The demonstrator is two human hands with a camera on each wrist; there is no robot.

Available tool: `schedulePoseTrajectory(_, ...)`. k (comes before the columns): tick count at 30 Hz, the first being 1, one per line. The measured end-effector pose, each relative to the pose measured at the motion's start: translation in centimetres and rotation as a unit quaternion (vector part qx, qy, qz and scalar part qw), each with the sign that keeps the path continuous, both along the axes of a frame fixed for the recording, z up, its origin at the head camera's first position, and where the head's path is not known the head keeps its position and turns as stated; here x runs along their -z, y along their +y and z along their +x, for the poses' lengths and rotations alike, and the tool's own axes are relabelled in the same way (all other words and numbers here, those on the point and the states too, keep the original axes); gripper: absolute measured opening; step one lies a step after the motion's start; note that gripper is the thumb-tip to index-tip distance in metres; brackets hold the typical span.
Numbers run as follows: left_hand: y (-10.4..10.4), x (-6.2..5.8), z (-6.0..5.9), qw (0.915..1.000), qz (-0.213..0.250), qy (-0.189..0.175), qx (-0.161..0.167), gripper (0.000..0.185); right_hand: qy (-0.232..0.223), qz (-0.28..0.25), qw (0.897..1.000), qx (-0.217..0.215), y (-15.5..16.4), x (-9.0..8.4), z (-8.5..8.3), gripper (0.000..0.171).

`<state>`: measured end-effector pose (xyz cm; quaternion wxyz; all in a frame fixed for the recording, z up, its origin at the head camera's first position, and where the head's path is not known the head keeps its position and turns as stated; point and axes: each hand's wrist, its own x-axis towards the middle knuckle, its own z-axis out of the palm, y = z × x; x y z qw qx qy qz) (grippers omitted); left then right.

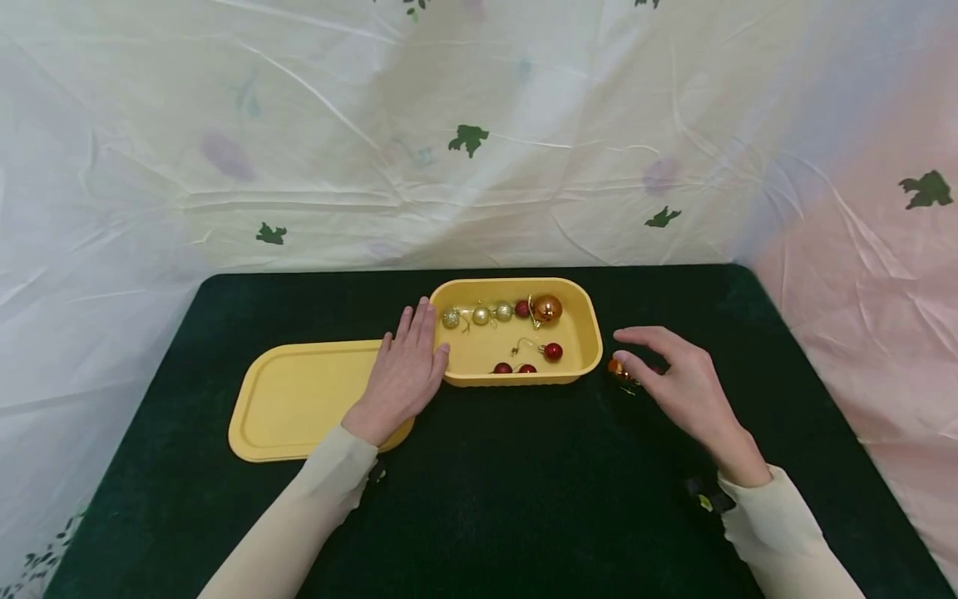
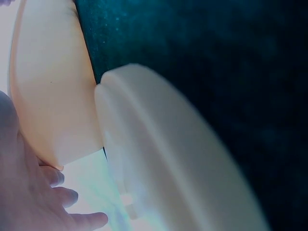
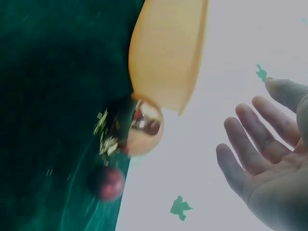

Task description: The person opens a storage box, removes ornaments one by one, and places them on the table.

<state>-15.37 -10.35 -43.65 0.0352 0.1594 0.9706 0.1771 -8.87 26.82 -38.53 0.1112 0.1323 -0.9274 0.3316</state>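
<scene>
My left hand (image 1: pixel 402 366) lies with straight fingers along the left side of a yellow plastic box (image 1: pixel 464 379), touching its wall. Small bauble ornaments are inside, among them a copper bauble (image 1: pixel 548 309), a gold bauble (image 1: pixel 481 315) and a red bauble (image 1: pixel 553 352). Right of the box, my right hand (image 1: pixel 684 378) hovers with fingers parted over more ornaments. The right wrist view shows a shiny copper bauble (image 3: pixel 150 137), a red bauble (image 3: pixel 111 185) and gold tinsel (image 3: pixel 109 145) there. That hand (image 3: pixel 269 168) holds none of them; its fingers are relaxed and apart.
A yellow lid (image 1: pixel 299 399) lies flat left of the box, partly beneath my left arm. Both stand on a dark green cloth-covered table (image 1: pixel 524 491). A pale patterned cloth (image 1: pixel 524 166) hangs behind the table's far edge.
</scene>
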Motion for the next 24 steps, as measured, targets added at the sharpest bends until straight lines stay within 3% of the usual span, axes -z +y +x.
schedulePoseTrajectory(10,0.0,0.0,0.0,1.0000,-0.002,-0.001,0.001,0.071,-0.008,-0.011,0.998,-0.062,-2.7,0.1,-1.6,0.032)
schedulePoseTrajectory(24,0.0,0.1,0.0,1.0000,0.005,-0.002,0.000,0.071,-0.119,-0.014,0.981,-0.152,-5.3,-0.3,-4.4,0.051)
